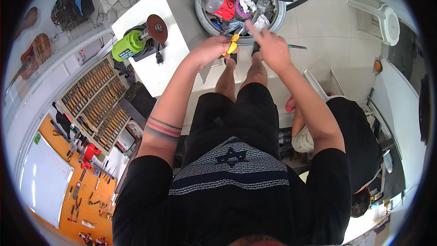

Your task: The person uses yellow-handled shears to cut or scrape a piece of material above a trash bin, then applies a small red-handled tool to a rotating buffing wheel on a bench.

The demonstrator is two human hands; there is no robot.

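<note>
My left hand [211,49] is closed around a yellow-handled tool [233,44] held in front of me above my legs. My right hand [269,45] is beside it, fingers pinched near the tool's tip; a thin green-tipped rod [296,46] sticks out to its right, and whether the hand holds it is unclear. Both hands hover just in front of a round grey bin [278,20] full of rubbish, including a red bottle [222,5] and crumpled paper.
A white bench [150,64] on the left carries a green grinder with a dark red disc [139,40]. Racks of small tools [98,102] and an orange pegboard [86,191] line the left. Another person in black [353,146] sits at lower right. A white plastic chair [382,20] stands far right.
</note>
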